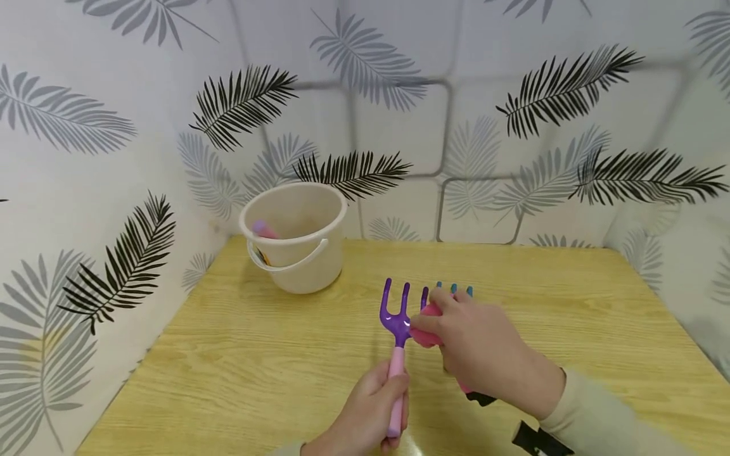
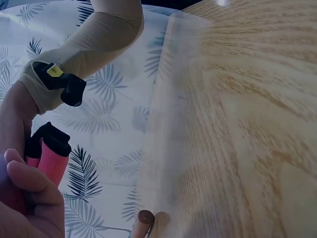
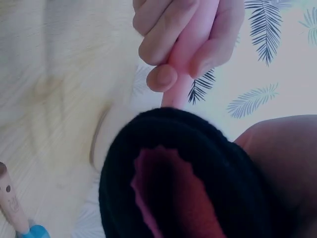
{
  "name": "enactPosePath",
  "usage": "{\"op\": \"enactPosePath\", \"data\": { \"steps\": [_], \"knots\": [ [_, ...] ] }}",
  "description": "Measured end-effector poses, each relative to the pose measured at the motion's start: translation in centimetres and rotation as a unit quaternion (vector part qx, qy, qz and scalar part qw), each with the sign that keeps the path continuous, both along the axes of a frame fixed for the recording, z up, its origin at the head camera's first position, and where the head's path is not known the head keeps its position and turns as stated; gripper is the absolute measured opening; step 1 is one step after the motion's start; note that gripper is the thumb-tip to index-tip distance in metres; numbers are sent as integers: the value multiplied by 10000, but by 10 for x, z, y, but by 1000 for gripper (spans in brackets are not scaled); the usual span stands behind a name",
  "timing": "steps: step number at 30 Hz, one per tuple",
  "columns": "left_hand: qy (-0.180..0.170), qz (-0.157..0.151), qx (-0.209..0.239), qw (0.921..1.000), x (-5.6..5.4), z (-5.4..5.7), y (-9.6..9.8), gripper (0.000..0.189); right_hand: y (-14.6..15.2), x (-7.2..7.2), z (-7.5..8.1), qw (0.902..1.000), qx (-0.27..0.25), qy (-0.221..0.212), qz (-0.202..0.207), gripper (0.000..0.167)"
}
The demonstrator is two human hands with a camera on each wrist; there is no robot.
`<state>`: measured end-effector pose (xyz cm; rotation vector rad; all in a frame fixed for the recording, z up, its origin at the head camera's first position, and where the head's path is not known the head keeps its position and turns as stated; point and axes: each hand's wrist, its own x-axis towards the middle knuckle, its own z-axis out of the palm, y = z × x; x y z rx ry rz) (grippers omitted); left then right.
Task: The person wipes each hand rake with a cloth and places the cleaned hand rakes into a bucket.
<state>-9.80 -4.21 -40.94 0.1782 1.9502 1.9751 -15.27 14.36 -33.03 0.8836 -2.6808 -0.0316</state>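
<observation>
Currently gripping the purple fork [image 1: 398, 354] by its pink handle in the left hand [image 1: 373, 402], curling the fingers snugly round it and leaving the butt end poking out below. Holding a pink glove-like cloth [image 1: 426, 335] bunched in the bent fingers of the right hand [image 1: 481, 345], and letting its black cuff [image 1: 481, 399] hang out on the near side; showing that cuff's mouth gaping in the right wrist view.

Running the fork's long axis almost straight away from the body, pointing the tines toward the leaf-patterned wall [image 1: 393, 209]. Placing the cloth just right of the fork's head, level with the neck and the tine roots, thus meeting that axis from the side rather than lying along it. Probably turning on this crossing above all, with the left hand being nearer the handle and the right nearer the tines. Possibly touching there, possibly only overlapping in the head view; not being able to tell which.

Covering, with that same right hand, most of a blue-tined tool [image 1: 454, 288], exposing only tine tips beyond the knuckles; apparently resting on the wooden table [image 1: 256, 354]. Having a white bucket [image 1: 310, 272] standing well apart, beyond the fork and to the left, so being nearer the left hand than the right.
</observation>
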Motion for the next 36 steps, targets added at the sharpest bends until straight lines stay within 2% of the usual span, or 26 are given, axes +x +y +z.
{"op": "enactPosePath", "data": {
  "steps": [4, 7, 10, 14, 17, 20, 22, 30, 36],
  "knots": [
    [-42, 7, 36, 10000, -1, 1, 1, 23, 1, -4, 0, 9998, -106, -139, -100, 55],
    [-160, 2, 50, 9999, 3, 0, 2, 23, 5, -11, -6, 9995, -48, -164, -257, 52],
    [-247, 35, -9, 9997, 8, -3, 2, 22, 9, -16, -16, 9992, -24, 184, -346, 48],
    [-156, 98, -136, 9997, 8, -4, 1, 23, 8, -23, -25, 9954, -198, 893, -292, 35],
    [-165, 157, -157, 9996, 6, -2, 0, 24, 8, -27, -25, 9890, -238, 1447, -173, 27],
    [-209, 161, -110, 9996, 5, 0, 0, 23, 9, -29, -20, 9853, -216, 1684, -164, 29],
    [-196, 143, -80, 9997, 5, 1, 0, 23, 9, -28, -18, 9869, -195, 1589, -216, 31],
    [113, 82, -104, 9998, 2, 2, -2, 24, 0, -9, -12, 9987, -23, 515, -15, 49],
    [-48, 2, -138, 9999, 1, -2, 2, 23, -10, 6, -3, 9993, 82, 226, 277, 47]
  ]
}}
